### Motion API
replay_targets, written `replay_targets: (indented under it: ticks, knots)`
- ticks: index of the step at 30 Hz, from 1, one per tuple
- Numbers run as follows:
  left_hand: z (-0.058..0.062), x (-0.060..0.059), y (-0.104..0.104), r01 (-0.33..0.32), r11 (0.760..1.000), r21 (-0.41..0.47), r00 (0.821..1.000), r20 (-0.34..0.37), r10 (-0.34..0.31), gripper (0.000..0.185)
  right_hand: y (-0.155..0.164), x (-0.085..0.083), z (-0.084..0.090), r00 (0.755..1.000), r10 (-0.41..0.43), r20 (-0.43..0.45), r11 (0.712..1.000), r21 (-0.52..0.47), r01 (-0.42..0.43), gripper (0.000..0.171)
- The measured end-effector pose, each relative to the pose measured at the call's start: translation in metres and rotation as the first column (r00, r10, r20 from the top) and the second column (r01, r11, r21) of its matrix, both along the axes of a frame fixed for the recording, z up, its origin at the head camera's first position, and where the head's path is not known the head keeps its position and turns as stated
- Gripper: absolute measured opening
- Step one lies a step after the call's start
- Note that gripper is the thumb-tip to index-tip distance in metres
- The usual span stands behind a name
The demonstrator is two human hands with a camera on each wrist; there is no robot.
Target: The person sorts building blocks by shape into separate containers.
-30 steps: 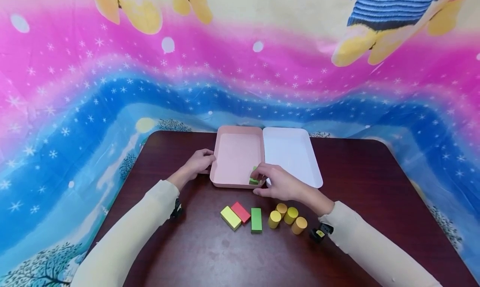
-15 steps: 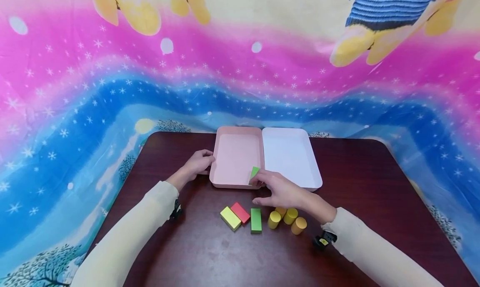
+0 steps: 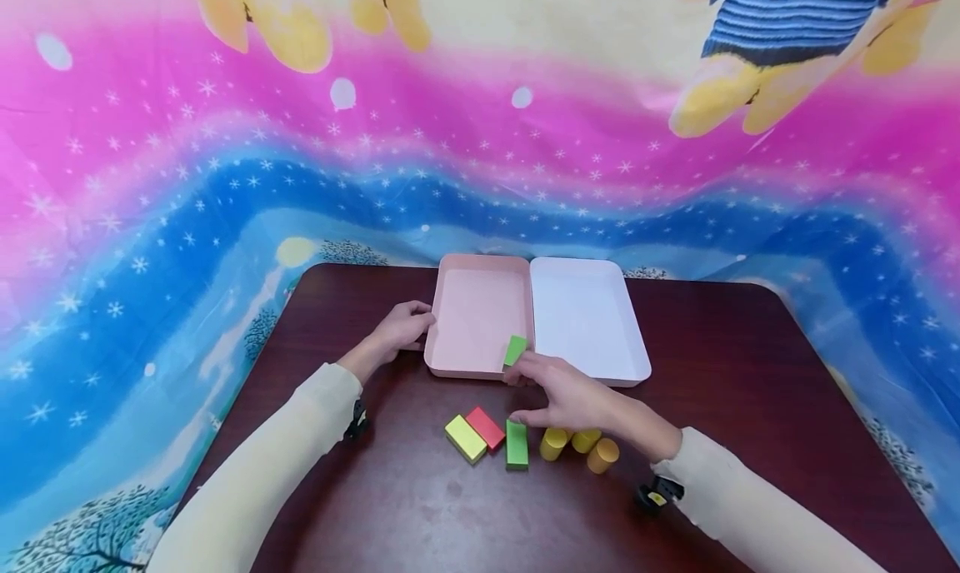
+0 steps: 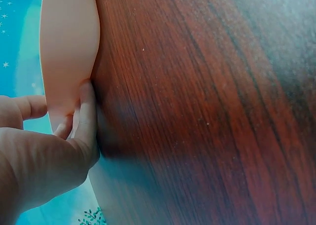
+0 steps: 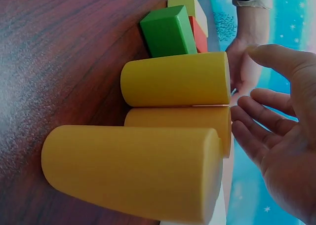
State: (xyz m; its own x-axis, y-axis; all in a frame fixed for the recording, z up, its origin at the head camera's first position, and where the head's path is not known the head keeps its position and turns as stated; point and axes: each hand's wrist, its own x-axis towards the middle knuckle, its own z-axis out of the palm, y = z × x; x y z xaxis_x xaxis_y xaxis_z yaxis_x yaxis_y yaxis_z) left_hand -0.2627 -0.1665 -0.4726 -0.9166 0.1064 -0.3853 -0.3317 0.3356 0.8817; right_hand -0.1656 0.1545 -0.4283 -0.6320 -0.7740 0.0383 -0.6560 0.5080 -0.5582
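Note:
My left hand (image 3: pixel 402 327) grips the left edge of a pink tray (image 3: pixel 480 271). In the left wrist view, fingers lie on both sides of the tray's wall (image 4: pixel 69 47). A green block (image 3: pixel 515 350) rests in the tray's near right corner, partly behind my right hand (image 3: pixel 573 390). This hand is over the near rim with fingers loosely spread and nothing between them, as the right wrist view shows. Below it are a second green block (image 3: pixel 517 445) and several upright cylinders: yellow ones (image 3: pixel 553 444) and orange ones (image 3: pixel 602 456), one largely hidden by the hand.
A white tray (image 3: pixel 588 306) stands against the pink one's right side. A yellow block (image 3: pixel 466 439) and a red block (image 3: pixel 486 428) lie together left of the green block. All are on a dark wooden table (image 3: pixel 390 506), with a patterned cloth (image 3: pixel 480 140) hanging behind.
My right hand has let go of the green block in the pink tray and drawn back toward the cylinders. The left hand stays at the tray's edge.

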Motion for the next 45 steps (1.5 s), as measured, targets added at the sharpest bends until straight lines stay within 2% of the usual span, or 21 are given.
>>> replay_targets:
  ticks: [22,31,45]
  knots:
    - [0.002,0.001,0.001,-0.008,1.000,-0.011,1.000,0.003,0.008,0.053,-0.001,0.010,-0.008,1.000,0.009,-0.008,1.000,0.019,-0.009,0.050]
    - [0.002,0.002,0.000,-0.003,1.000,0.000,1.000,0.001,0.003,0.053,0.000,0.016,-0.009,1.000,-0.013,0.022,0.997,0.074,0.011,0.054]
    - [0.002,0.002,0.000,-0.002,1.000,0.005,1.000,-0.002,0.002,0.052,-0.001,0.020,-0.014,1.000,-0.004,0.005,0.994,0.107,0.003,0.056]
